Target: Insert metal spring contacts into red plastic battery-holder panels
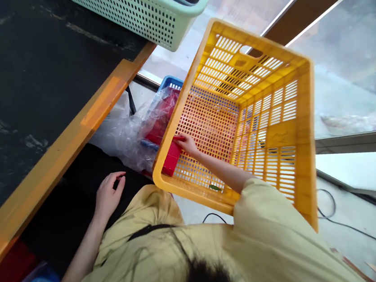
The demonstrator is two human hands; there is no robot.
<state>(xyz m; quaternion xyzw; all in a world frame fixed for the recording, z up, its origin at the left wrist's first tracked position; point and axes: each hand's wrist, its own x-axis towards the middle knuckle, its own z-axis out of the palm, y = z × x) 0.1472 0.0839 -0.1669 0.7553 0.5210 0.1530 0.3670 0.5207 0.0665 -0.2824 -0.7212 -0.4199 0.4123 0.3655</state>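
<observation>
My right hand (189,145) reaches down inside a deep yellow slatted crate (258,42), its fingers pinched on the edge of a red box (172,157). The box stands against the crate's left wall, in the near corner. A small green piece (215,187) lies on the crate's mesh floor. Above my lap, beside the table's edge, my left hand (109,195) is held with its fingers bent and thumb apart, nothing in it.
A black table top (45,79) with a wooden edge (74,128) fills the left. On it stands a pale green basket (134,12). A blue basket (170,82) with red items and clear plastic sits left of the crate. A dark cable (348,226) crosses the floor at right.
</observation>
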